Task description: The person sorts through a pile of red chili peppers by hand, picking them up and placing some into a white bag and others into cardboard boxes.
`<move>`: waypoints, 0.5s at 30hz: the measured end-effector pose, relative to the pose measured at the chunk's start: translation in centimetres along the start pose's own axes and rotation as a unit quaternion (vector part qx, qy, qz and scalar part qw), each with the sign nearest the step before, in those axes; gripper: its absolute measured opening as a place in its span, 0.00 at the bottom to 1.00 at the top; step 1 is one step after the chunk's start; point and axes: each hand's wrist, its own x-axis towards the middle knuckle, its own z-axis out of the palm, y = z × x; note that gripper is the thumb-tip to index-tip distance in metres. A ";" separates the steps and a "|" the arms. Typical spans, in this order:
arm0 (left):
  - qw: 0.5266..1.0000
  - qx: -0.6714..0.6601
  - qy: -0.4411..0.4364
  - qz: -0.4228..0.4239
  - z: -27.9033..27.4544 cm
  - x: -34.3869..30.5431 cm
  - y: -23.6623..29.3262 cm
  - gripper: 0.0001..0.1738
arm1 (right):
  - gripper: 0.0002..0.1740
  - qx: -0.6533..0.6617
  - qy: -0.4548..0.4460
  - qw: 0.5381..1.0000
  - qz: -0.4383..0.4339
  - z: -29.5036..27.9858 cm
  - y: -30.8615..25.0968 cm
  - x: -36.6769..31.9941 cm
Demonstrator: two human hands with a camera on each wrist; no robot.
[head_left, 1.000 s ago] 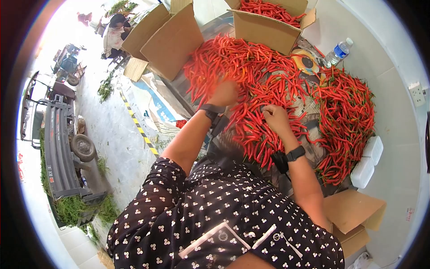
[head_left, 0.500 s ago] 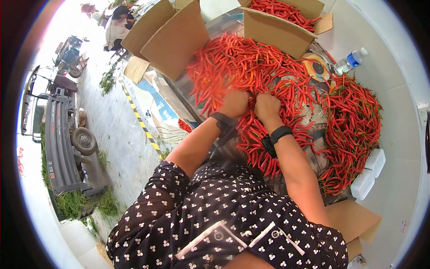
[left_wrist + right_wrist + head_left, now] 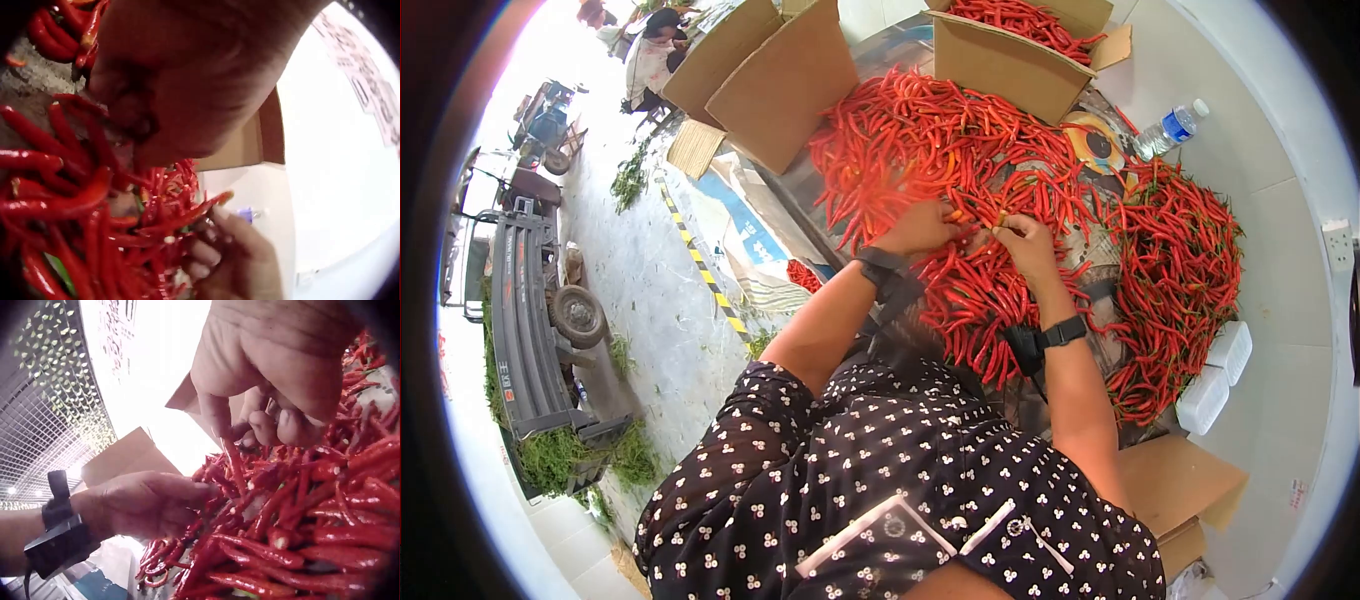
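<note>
My left hand (image 3: pixel 922 227) is low over the pile of red peppers (image 3: pixel 980 125), its fingertips against a pepper at the pile. The left wrist view shows this hand (image 3: pixel 181 81) large at the top, its fingers bent beside dark red peppers; its grip is partly in shadow. To its right, my right hand (image 3: pixel 1032 248) pinches one red pepper between thumb and finger. That pepper (image 3: pixel 233 464) hangs down from the right hand (image 3: pixel 269 381) in the right wrist view, where the left hand (image 3: pixel 150 503) reaches in from the left, palm side showing.
Behind the pile stand an opened cardboard box (image 3: pixel 785 90) and a box of peppers (image 3: pixel 1005 70). At the right are another pepper heap (image 3: pixel 1175 280), a water bottle (image 3: pixel 1170 130) and white containers (image 3: pixel 1203 400). A cart (image 3: pixel 535 330) is far left.
The right hand came in beside the left, then moved slightly right and now pinches a pepper. The left hand moved a little right from its first position and stays over the pile.
</note>
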 end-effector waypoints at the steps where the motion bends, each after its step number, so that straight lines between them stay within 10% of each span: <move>1: 0.979 -0.186 -0.034 -0.081 -0.2 0.0 0.4 0.09 | 0.11 0.073 -0.008 0.996 0.043 -0.4 0.0 -0.4; 8: 0.741 -0.640 -0.144 -0.146 -2.7 -1.6 4.7 0.13 | 0.11 0.164 -0.064 0.980 0.091 0.0 -2.9 -2.4; 15: 0.756 -0.626 -0.094 -0.168 -2.8 -3.0 5.7 0.09 | 0.11 -0.030 -0.073 0.996 -0.034 2.0 -2.7 -2.4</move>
